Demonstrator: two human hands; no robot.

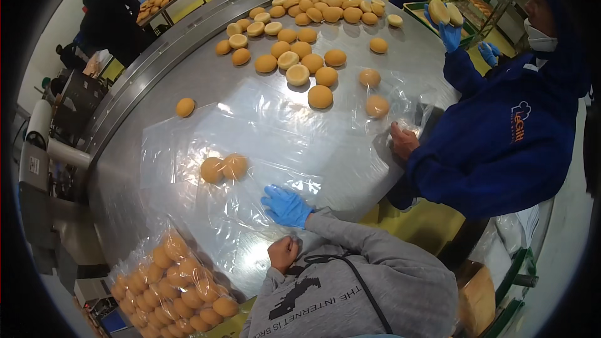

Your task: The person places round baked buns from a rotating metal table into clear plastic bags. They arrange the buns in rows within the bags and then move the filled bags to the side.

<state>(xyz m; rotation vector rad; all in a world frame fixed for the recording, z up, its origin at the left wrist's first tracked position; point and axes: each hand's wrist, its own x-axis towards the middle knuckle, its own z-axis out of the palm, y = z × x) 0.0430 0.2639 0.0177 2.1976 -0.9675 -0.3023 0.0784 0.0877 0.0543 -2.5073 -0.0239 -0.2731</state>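
Observation:
My right hand (287,207), in a blue glove, lies palm down with fingers spread on a clear plastic bag (263,183). Two round golden buns (223,168) sit inside that bag, near its far left end. Closer to my body, my bare left hand (283,254) is curled into a fist by the table's near edge, and nothing shows in it. More flat clear bags (253,126) are spread over the steel table beneath and beyond. To the left of my hands stands a large clear bag packed with buns (173,286).
Loose buns (324,9) cover the far side of the steel table (122,159). A co-worker (497,141) at right holds buns (441,11) in a gloved hand; the bare hand (404,141) touches another bag with two buns (377,106). Machinery (35,173) stands left.

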